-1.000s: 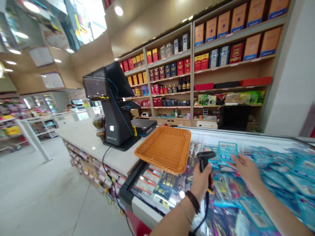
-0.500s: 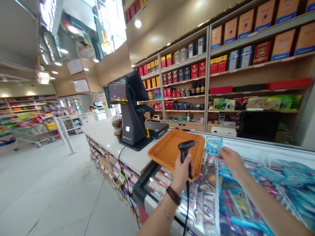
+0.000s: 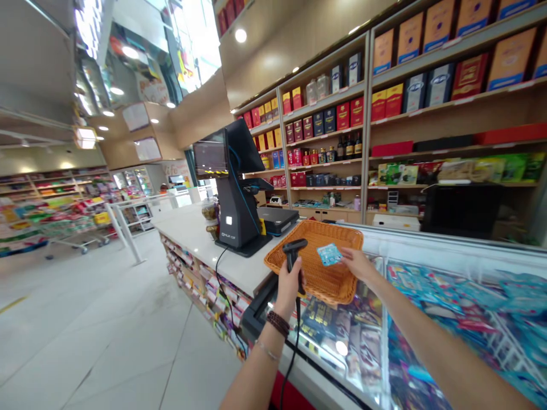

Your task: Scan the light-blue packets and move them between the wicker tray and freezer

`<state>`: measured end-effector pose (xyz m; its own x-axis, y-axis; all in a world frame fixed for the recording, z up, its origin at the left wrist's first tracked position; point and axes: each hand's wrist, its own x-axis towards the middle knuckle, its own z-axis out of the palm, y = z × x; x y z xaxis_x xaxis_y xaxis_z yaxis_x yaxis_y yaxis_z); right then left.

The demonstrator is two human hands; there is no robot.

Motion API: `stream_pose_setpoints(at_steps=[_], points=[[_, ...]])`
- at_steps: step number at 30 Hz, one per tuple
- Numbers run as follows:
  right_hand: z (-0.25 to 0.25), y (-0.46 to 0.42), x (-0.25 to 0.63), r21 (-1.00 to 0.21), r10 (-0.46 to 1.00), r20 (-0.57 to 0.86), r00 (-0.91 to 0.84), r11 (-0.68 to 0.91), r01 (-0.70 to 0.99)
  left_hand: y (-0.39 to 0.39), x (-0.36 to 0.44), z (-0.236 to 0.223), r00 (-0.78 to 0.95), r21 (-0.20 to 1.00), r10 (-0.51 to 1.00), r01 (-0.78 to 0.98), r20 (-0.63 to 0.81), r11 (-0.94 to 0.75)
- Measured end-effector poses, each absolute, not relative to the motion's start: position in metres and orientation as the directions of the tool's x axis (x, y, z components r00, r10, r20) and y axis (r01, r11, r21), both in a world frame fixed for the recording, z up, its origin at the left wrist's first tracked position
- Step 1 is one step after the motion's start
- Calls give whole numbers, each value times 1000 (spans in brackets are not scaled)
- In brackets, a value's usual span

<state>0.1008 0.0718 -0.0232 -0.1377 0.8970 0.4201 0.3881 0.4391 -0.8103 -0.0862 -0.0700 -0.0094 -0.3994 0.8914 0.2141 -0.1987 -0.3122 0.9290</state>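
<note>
My left hand (image 3: 288,287) is closed around the grip of a black barcode scanner (image 3: 293,253), its cable hanging down past my wrist. My right hand (image 3: 358,263) pinches a small blue packet (image 3: 329,254) and holds it over the orange wicker basket (image 3: 318,276), just right of the scanner's head. The basket sits tilted on the corner where the white counter meets a glass-topped display case (image 3: 384,341). Several more blue packets (image 3: 453,293) lie on the glass to the right.
A black checkout terminal (image 3: 233,188) with two screens stands on the white counter (image 3: 192,233) left of the basket, its cable running down the front. Shelves of boxed goods (image 3: 384,108) fill the back wall. Open tiled floor (image 3: 85,330) lies to the left, with store aisles beyond.
My right hand lifted one blue packet off the glass and carried it left over the basket. My left hand moved the scanner left with it. The view swung left.
</note>
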Motion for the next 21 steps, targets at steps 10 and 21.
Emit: stream_pose_setpoints(at_steps=[10, 21], points=[[-30, 48, 222, -663, 832, 544, 107, 348, 663, -75, -52, 11, -305, 922, 923, -230, 235, -311], [-33, -38, 391, -289, 754, 594, 281, -126, 949, -76, 63, 0, 34, 923, 977, -334, 212, -189]])
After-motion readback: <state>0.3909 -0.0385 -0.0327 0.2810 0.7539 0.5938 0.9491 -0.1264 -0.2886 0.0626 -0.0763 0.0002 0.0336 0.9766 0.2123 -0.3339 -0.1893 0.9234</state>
